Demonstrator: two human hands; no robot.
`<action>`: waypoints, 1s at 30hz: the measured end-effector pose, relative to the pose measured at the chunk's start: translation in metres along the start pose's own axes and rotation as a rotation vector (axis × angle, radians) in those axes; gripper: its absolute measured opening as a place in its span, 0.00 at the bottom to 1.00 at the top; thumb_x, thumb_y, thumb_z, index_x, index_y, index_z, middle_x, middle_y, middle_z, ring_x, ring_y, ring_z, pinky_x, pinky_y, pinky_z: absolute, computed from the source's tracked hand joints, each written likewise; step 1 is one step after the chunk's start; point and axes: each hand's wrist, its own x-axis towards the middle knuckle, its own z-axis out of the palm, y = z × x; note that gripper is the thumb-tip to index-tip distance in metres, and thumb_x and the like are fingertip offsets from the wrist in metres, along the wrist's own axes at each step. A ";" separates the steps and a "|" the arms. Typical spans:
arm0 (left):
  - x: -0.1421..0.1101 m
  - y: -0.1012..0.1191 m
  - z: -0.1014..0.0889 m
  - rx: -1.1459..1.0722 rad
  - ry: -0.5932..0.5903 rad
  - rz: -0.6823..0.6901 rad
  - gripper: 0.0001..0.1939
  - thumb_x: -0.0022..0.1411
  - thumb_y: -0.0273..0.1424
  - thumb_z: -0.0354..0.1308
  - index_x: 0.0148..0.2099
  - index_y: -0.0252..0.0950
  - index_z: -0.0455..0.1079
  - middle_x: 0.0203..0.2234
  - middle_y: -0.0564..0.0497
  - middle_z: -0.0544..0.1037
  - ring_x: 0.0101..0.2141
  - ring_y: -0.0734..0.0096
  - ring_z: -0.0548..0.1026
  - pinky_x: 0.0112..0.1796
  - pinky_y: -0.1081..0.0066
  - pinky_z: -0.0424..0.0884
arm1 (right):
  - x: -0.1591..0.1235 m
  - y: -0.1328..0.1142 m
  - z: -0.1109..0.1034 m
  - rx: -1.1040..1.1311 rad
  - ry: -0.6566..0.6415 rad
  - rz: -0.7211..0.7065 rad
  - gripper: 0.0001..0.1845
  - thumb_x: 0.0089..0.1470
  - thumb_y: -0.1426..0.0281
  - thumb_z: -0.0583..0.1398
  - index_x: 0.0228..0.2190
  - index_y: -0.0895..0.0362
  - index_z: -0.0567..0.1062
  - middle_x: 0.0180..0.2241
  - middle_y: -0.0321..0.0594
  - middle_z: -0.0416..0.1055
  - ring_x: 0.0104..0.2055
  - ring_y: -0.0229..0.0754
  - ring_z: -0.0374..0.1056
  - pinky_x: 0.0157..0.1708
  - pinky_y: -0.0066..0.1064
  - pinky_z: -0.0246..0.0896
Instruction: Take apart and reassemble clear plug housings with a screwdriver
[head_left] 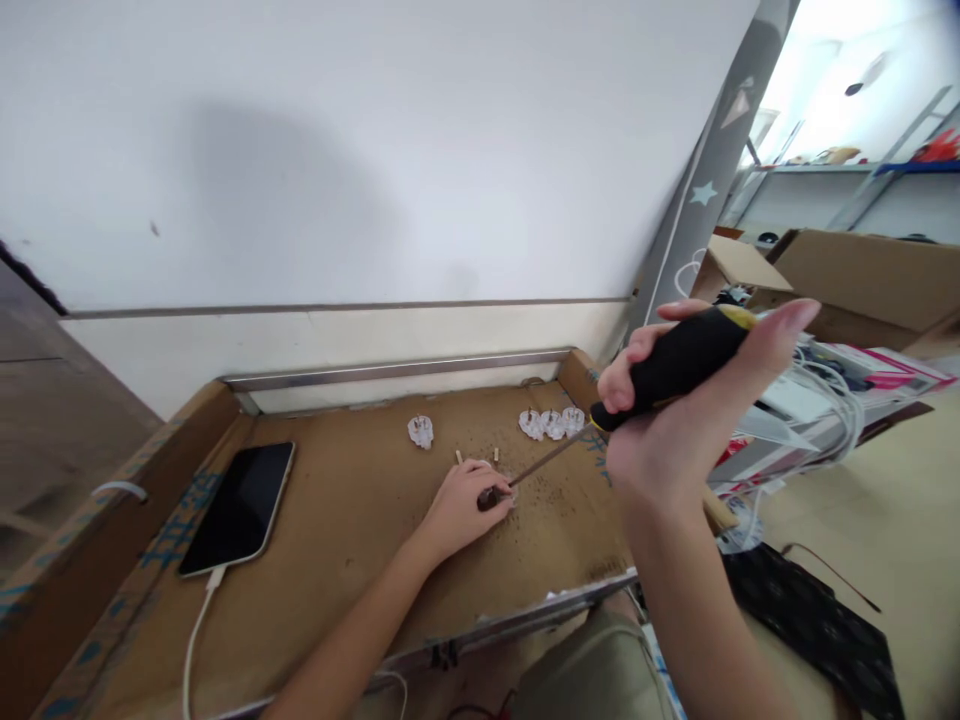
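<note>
Cardboard benchtop (352, 530), open leftward | right hand (675, 430) clenches screwdriver (675, 365) | left hand (457, 510) pinches dark piece (489, 498)

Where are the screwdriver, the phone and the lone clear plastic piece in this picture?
Screwdriver (671, 368): head view, on its black handle.
Smartphone (237, 508): head view, on its dark screen.
Clear plastic piece (421, 431): head view, on its middle.

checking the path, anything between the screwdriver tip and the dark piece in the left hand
Nothing visible: the screwdriver's shaft runs clear from the right hand to the dark piece held by the left hand.
</note>
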 end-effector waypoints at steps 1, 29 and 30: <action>0.000 0.000 0.000 0.001 -0.002 0.002 0.04 0.56 0.31 0.59 0.36 0.41 0.73 0.37 0.56 0.78 0.43 0.65 0.69 0.46 0.64 0.62 | 0.000 0.000 0.001 -0.002 -0.008 0.002 0.28 0.50 0.43 0.49 0.26 0.56 0.65 0.18 0.31 0.58 0.11 0.30 0.52 0.09 0.24 0.42; 0.002 -0.004 0.001 0.003 -0.007 0.007 0.04 0.57 0.33 0.59 0.31 0.39 0.70 0.35 0.54 0.78 0.41 0.65 0.70 0.46 0.63 0.64 | -0.002 0.021 0.022 -0.012 -0.467 0.183 0.26 0.44 0.45 0.57 0.27 0.54 0.59 0.17 0.26 0.58 0.11 0.27 0.50 0.09 0.23 0.41; 0.002 -0.003 0.000 0.000 -0.009 0.017 0.04 0.57 0.33 0.59 0.32 0.39 0.71 0.35 0.54 0.78 0.41 0.65 0.70 0.46 0.63 0.64 | 0.000 0.023 0.025 -0.023 -0.564 0.215 0.25 0.45 0.46 0.57 0.27 0.54 0.57 0.17 0.26 0.58 0.11 0.27 0.50 0.09 0.23 0.42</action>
